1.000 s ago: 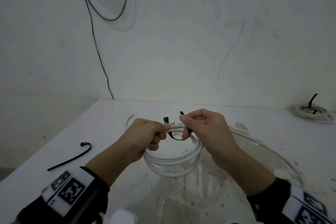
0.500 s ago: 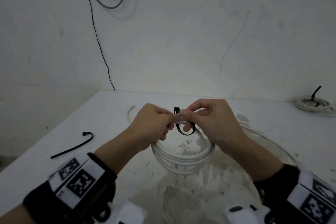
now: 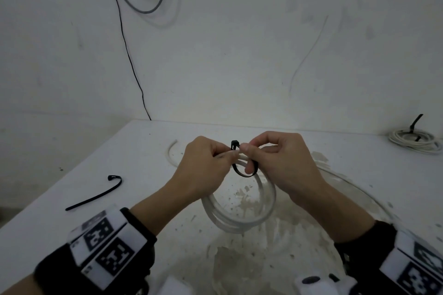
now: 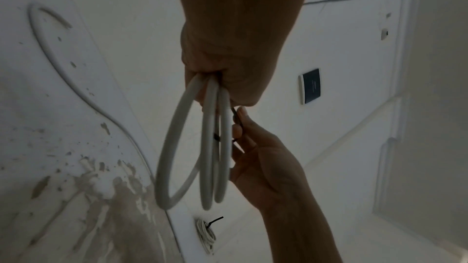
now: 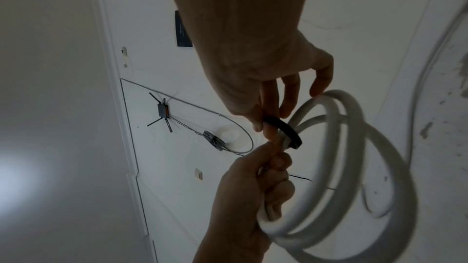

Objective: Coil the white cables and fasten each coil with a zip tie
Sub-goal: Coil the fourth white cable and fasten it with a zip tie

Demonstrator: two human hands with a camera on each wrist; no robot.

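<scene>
A white cable coil [image 3: 239, 220] of about three loops hangs above the table, gripped at its top by my left hand [image 3: 206, 165]. The same coil [image 4: 210, 147] shows in the left wrist view, and the coil [image 5: 354, 177] fills the right wrist view. A black zip tie [image 3: 242, 172] loops under the strands, its head [image 3: 234, 144] sticking up between my hands. My right hand [image 3: 271, 158] pinches the zip tie [image 5: 283, 129] with thumb and forefinger, right against the left hand's fingertips. Where the tie's tail sits is hidden by the fingers.
A spare black zip tie [image 3: 96, 195] lies on the white table [image 3: 72, 235] at the left. A tied white coil [image 3: 416, 140] rests at the far right by the wall. A loose white cable end [image 3: 171, 152] curves behind my left hand. Dark wires hang on the wall.
Both hands have come together and lifted slightly with the coil. The zip tie's two ends, apart a second ago, now meet between the fingertips.
</scene>
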